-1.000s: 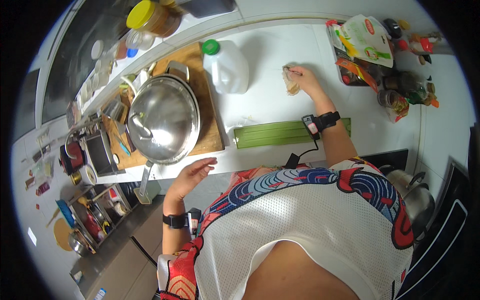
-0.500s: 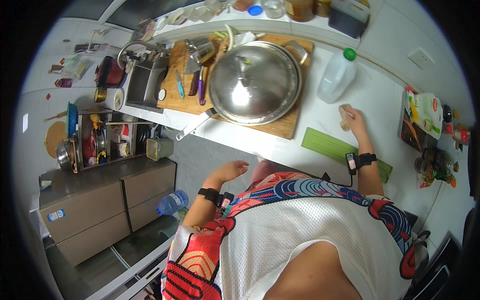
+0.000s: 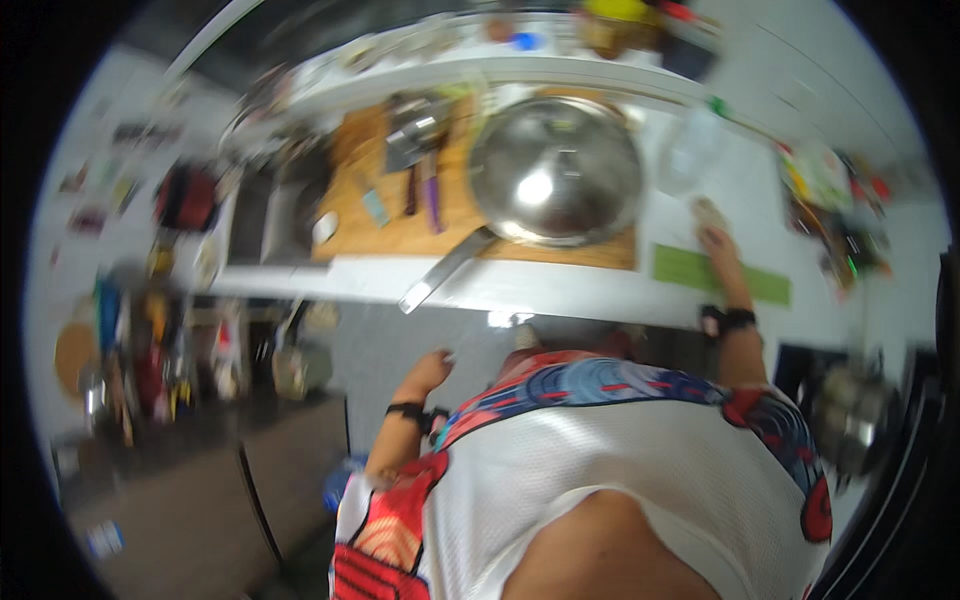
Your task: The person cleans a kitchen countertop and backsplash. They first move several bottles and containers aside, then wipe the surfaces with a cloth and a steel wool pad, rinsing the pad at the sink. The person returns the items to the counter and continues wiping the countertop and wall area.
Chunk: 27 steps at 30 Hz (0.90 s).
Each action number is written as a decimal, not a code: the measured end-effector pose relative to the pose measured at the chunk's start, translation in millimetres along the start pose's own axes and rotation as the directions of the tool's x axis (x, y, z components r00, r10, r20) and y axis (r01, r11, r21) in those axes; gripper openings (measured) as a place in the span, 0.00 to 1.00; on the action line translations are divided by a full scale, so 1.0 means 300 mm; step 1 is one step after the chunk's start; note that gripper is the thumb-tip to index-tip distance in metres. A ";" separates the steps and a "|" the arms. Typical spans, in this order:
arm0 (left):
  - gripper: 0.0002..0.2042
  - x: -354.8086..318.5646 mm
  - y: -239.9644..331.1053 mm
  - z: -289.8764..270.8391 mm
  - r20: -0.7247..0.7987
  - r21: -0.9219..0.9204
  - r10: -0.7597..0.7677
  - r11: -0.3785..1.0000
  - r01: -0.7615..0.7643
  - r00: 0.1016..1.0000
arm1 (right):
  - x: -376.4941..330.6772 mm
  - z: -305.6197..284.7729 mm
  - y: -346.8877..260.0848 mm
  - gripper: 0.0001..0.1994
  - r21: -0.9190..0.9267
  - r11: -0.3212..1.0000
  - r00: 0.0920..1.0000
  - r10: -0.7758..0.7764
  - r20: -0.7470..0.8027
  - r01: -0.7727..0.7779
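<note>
My right hand (image 3: 717,240) is closed on a crumpled beige cloth (image 3: 707,212), pressed to the white counter. Under that wrist and forearm lies a flat green board (image 3: 680,267). Just beyond the cloth stands a translucent plastic jug (image 3: 690,155) with a green cap. My left hand (image 3: 430,370) hangs over the floor in front of the counter, touching nothing I can see; blur hides how its fingers are set. A large lidded steel pan (image 3: 555,180) rests on the wooden cutting board (image 3: 350,225), its handle reaching over the counter's front edge.
Left of the pan lie a purple-handled tool (image 3: 432,205), a dark-handled cleaver (image 3: 410,190), a turquoise-handled knife (image 3: 376,207) and a metal pot (image 3: 415,120). A sink (image 3: 287,210) is further left. Packets (image 3: 815,175) crowd the right wall; low cabinets (image 3: 160,480) stand at left.
The view has shifted and blurred, so the counter sits differently in the picture. My right hand still has the cloth on the counter. My left hand is lower and further left.
</note>
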State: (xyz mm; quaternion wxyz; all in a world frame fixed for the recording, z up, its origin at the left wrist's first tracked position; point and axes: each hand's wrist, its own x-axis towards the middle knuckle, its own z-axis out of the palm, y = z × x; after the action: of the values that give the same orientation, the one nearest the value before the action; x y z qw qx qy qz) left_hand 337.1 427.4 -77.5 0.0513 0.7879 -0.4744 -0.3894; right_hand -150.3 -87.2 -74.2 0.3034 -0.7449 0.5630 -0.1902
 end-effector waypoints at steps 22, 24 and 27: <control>0.19 0.132 -0.358 0.153 0.170 -0.083 -0.003 0.996 0.017 0.985 | -0.722 0.088 -0.061 0.18 0.083 0.990 0.969 0.095 0.226 -0.117; 0.19 0.117 -0.237 0.153 0.144 -0.277 -0.113 0.949 0.149 0.983 | -0.765 0.074 -0.017 0.18 0.150 0.974 0.963 0.130 0.237 -0.169; 0.18 0.033 -0.101 0.140 0.119 -0.303 -0.006 0.952 0.042 0.993 | -0.796 0.080 0.007 0.17 0.167 0.963 0.953 0.164 0.254 -0.210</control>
State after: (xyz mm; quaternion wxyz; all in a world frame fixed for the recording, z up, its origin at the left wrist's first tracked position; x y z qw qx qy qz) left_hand 333.2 448.3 -125.9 0.1398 0.7521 -0.4011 -0.5039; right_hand -207.0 146.1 -79.6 0.4557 -0.6725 0.5700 -0.1234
